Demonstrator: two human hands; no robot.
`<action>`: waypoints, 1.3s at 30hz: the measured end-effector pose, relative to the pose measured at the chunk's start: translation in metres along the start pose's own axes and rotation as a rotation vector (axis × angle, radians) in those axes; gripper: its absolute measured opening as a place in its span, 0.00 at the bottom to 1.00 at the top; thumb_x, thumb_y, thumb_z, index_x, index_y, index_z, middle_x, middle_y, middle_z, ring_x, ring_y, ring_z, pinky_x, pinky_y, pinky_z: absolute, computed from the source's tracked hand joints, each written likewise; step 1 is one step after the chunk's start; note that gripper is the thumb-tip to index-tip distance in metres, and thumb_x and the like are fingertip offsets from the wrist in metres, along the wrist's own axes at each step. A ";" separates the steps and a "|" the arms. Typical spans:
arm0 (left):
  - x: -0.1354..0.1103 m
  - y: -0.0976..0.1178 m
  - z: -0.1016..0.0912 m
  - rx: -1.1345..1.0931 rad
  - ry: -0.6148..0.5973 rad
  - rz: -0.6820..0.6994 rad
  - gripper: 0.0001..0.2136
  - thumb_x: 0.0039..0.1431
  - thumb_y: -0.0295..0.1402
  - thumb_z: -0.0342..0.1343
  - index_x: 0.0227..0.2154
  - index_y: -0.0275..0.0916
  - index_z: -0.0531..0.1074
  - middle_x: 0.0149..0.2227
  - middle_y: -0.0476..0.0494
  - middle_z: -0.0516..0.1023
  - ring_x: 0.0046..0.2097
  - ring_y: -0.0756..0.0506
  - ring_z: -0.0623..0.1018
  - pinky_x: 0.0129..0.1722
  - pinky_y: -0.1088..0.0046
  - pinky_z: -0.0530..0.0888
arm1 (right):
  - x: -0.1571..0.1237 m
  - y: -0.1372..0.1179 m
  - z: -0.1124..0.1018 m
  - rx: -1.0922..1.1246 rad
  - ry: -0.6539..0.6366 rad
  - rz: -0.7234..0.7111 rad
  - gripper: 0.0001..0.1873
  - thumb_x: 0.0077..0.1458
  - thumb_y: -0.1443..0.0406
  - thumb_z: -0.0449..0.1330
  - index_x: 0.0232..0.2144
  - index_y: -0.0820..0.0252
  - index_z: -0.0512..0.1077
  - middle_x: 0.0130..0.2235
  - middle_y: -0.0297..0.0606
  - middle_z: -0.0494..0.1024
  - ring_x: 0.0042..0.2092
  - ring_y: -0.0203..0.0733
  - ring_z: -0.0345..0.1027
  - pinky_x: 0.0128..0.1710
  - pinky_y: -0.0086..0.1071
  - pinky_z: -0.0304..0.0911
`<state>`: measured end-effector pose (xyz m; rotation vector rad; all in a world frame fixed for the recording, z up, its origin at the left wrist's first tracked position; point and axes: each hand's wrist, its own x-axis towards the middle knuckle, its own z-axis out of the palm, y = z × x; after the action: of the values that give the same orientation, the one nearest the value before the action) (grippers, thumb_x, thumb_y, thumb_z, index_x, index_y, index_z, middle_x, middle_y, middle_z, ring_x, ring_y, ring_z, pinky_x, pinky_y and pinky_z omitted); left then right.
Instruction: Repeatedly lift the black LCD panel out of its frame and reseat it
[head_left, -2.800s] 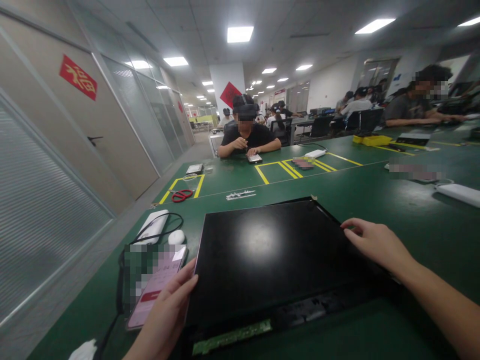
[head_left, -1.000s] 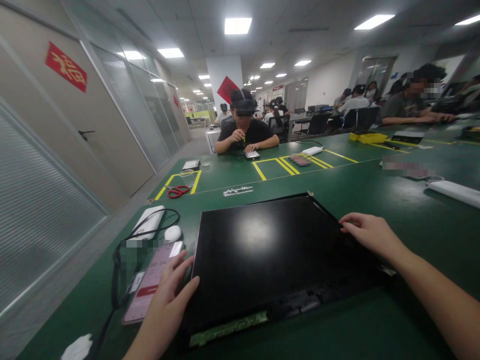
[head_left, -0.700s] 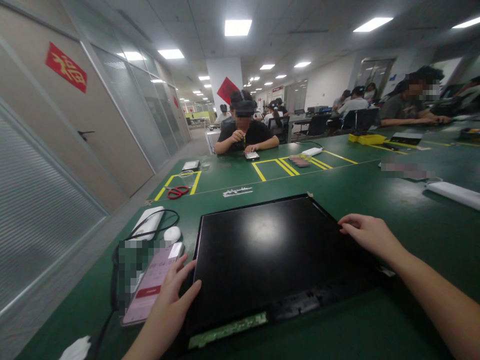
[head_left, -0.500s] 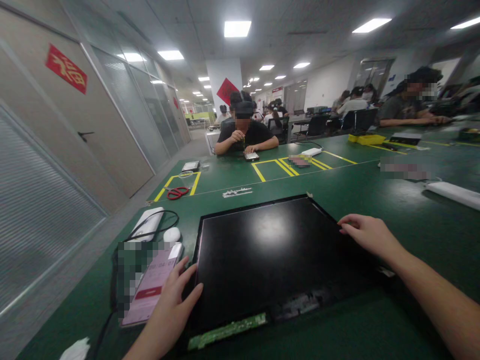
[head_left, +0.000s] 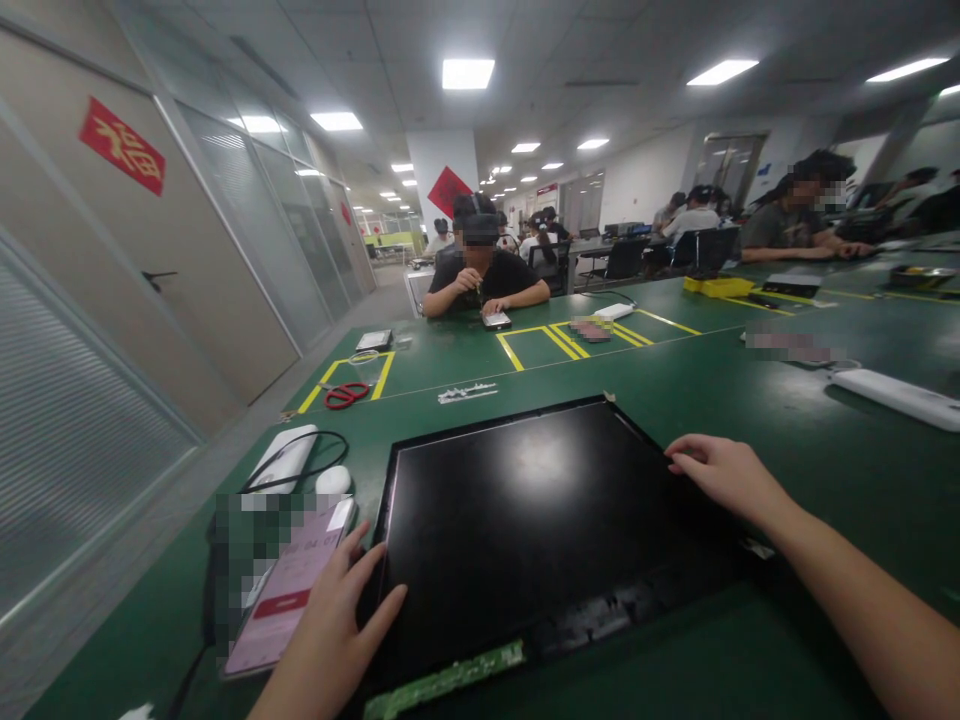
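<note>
And there's the black panel (head_left: 517, 540), flat on the counter (head_left: 862, 490) between both hands, long axis seemingly crosswise, the left hand (head_left: 341, 600) open, fingers spread at its left rim, the right hand's (head_left: 724, 475) fingertips at the right rim, pinching or not I can't tell!

From the camera, red scissors (head_left: 346, 396) lie at eleven o'clock, a person (head_left: 508, 274) sits at twelve, and a yellow tray (head_left: 717, 288) at one.
</note>
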<state>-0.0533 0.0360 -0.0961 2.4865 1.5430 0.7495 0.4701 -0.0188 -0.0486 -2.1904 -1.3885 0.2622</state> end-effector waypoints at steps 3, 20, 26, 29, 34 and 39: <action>0.000 0.001 -0.001 0.047 -0.006 0.025 0.20 0.63 0.42 0.54 0.51 0.36 0.78 0.63 0.27 0.71 0.63 0.29 0.73 0.60 0.46 0.72 | 0.000 0.001 0.000 -0.004 0.008 -0.009 0.14 0.50 0.58 0.55 0.32 0.51 0.80 0.30 0.33 0.84 0.35 0.46 0.79 0.36 0.36 0.66; -0.004 0.036 -0.039 0.132 -0.208 0.297 0.22 0.53 0.39 0.67 0.53 0.54 0.79 0.52 0.47 0.84 0.49 0.36 0.84 0.50 0.56 0.81 | 0.002 0.002 0.002 -0.003 0.004 0.002 0.14 0.50 0.59 0.55 0.33 0.51 0.80 0.30 0.33 0.84 0.38 0.47 0.79 0.40 0.37 0.68; -0.005 0.029 -0.042 0.145 -0.295 0.316 0.25 0.53 0.34 0.66 0.55 0.57 0.76 0.54 0.49 0.83 0.51 0.36 0.83 0.52 0.54 0.79 | 0.003 0.007 0.004 0.002 0.038 -0.052 0.14 0.50 0.58 0.55 0.31 0.50 0.80 0.28 0.32 0.84 0.35 0.46 0.79 0.37 0.37 0.69; -0.003 0.028 -0.046 0.134 -0.335 0.333 0.26 0.51 0.32 0.66 0.55 0.58 0.76 0.55 0.49 0.82 0.52 0.36 0.82 0.54 0.54 0.79 | 0.004 0.008 0.004 -0.004 0.036 -0.043 0.13 0.49 0.58 0.55 0.32 0.51 0.80 0.28 0.32 0.84 0.35 0.46 0.80 0.37 0.37 0.69; -0.002 0.026 -0.049 0.125 -0.372 0.332 0.27 0.52 0.31 0.63 0.56 0.59 0.76 0.57 0.49 0.81 0.53 0.37 0.82 0.54 0.55 0.78 | 0.003 0.006 0.003 0.007 0.028 -0.026 0.13 0.50 0.59 0.55 0.32 0.50 0.79 0.28 0.32 0.84 0.36 0.47 0.80 0.38 0.38 0.70; 0.002 0.038 -0.062 0.167 -0.399 0.304 0.26 0.50 0.30 0.63 0.53 0.58 0.79 0.53 0.48 0.84 0.50 0.35 0.84 0.52 0.54 0.79 | 0.002 0.008 0.003 0.014 0.029 -0.044 0.13 0.50 0.58 0.55 0.32 0.50 0.79 0.29 0.33 0.84 0.36 0.48 0.80 0.38 0.39 0.69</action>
<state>-0.0504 0.0106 -0.0281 2.8057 1.1464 0.1336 0.4760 -0.0184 -0.0550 -2.1411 -1.4129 0.2234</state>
